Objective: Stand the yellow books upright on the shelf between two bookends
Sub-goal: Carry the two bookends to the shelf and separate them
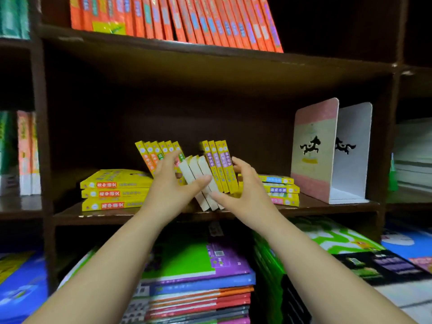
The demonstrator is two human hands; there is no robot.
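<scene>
On the middle shelf (117, 217) several yellow books stand leaning left. My left hand (174, 183) grips the leaning group (155, 153), thumb across three books turned page-edge out (195, 176). My right hand (240, 188) holds the right side of three spine-out yellow books (218, 164). A flat stack of three yellow books (114, 190) lies left of my hands. Another flat stack (280, 190) lies to the right. Two bookends (313, 150) with horse cutouts stand together at the shelf's right end, apart from the books.
Orange books (177, 17) lean on the shelf above. Below, stacks of green, purple and blue books (198, 272) lie flat. The dark upright panels of the bookcase (39, 136) bound the compartment on both sides.
</scene>
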